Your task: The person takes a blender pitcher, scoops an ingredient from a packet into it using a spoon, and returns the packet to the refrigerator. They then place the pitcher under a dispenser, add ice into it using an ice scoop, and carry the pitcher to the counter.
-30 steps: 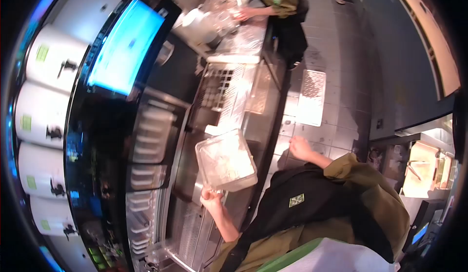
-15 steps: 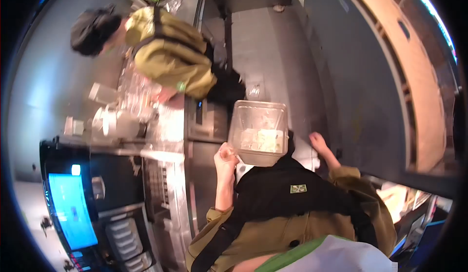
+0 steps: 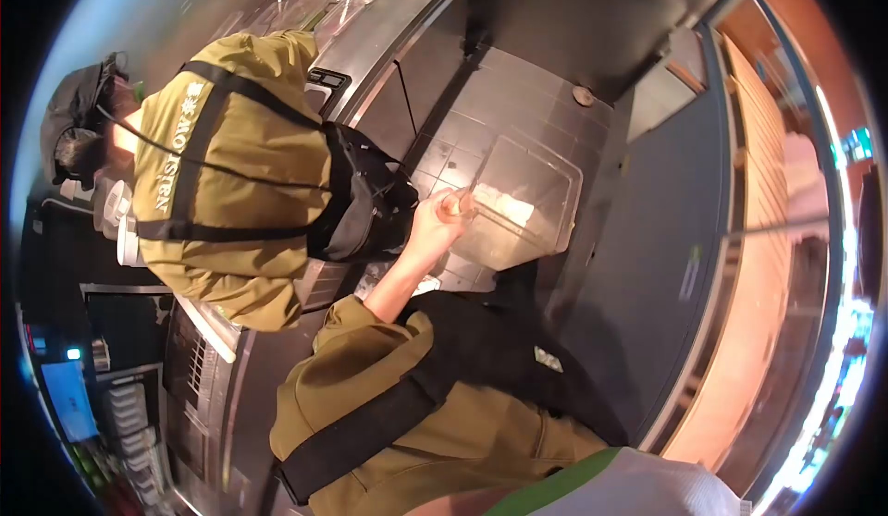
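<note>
My left hand is closed on the near left edge of a clear, deep plastic tub. Some pale, whitish pieces lie at the bottom of the tub; their kind cannot be made out. The tub hangs tilted over the tiled floor, in front of my black apron. My right hand is out of view.
A co-worker in an olive jacket with black straps stands close on my left, at a metal counter. A dark grey panel topped by a wooden ledge runs along my right. Tiled floor stretches ahead.
My view has turned, and the co-worker now appears larger and nearer. The tub, still in my left hand, appears farther right and more tilted. My right hand has left the view.
</note>
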